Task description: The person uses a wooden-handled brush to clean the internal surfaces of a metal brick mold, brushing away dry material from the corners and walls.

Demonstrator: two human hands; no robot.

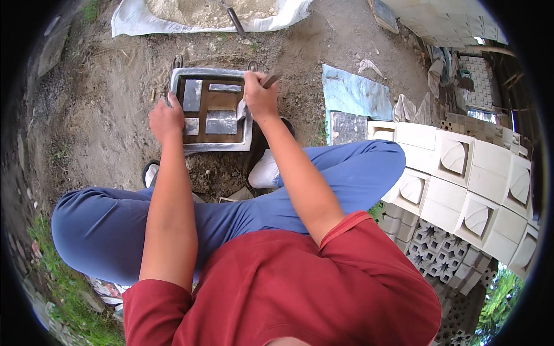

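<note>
A square grey mould (pixel 213 146) lies on the ground in front of my feet. Its brown inside holds several raised, grey rectangular blocks. My left hand (pixel 167 120) grips the mould's left side, thumb up by the rim. My right hand (pixel 259 97) is closed around a small trowel (pixel 269 79) at the mould's right side. The brown handle sticks out above the fist, and the pale blade points down along the inside of the right wall. Part of the right rim is hidden behind this hand.
A white sheet (pixel 124 22) with pale sandy powder lies ahead, a dark-handled tool (pixel 234 20) on it. To the right are a light blue sheet (pixel 355 92), a dark slab (pixel 348 128) and stacked cream blocks (pixel 441 203). Patterned grey blocks (pixel 435 254) stand nearer.
</note>
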